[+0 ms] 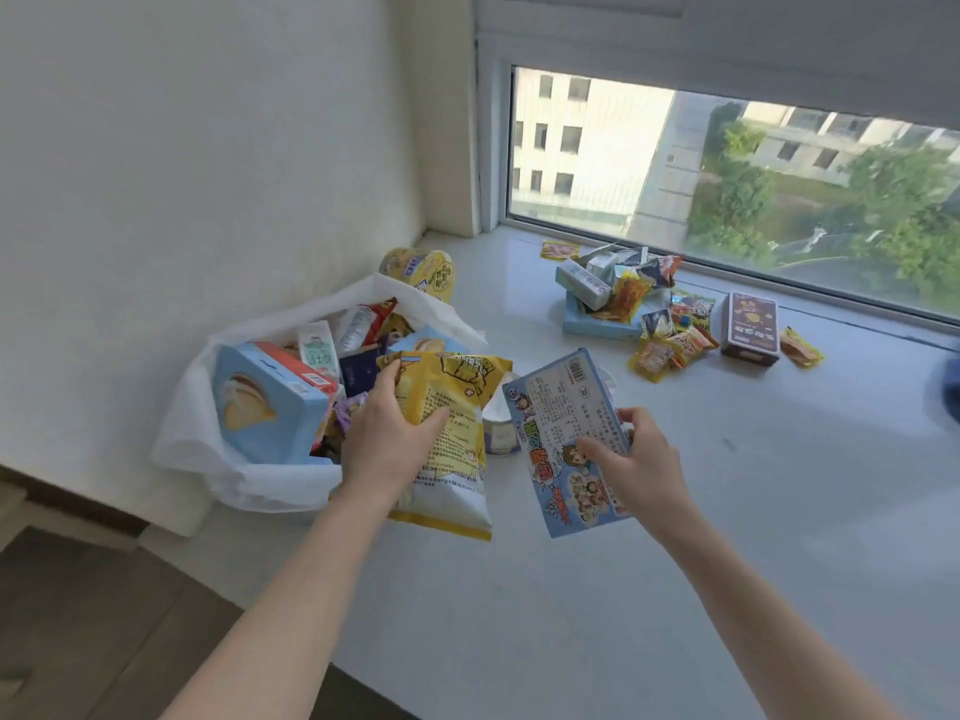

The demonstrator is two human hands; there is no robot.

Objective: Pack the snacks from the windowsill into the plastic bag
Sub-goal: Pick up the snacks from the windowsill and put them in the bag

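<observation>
Mid-frame, the left grip [387, 444] holds a yellow snack bag [460, 462] at the plastic bag [195, 433] edge; the right grip [644, 465] holds a blue packet [556, 407].

Head camera, looking forward-down, close over windowsill [675, 563].

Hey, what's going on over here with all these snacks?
A person is packing snacks into a white plastic bag on the windowsill. The left hand grips a yellow chip bag at the bag's mouth; the right hand holds a blue snack packet. The bag is already quite full, and a pile of small packets and boxes lies unpacked near the window.
</observation>
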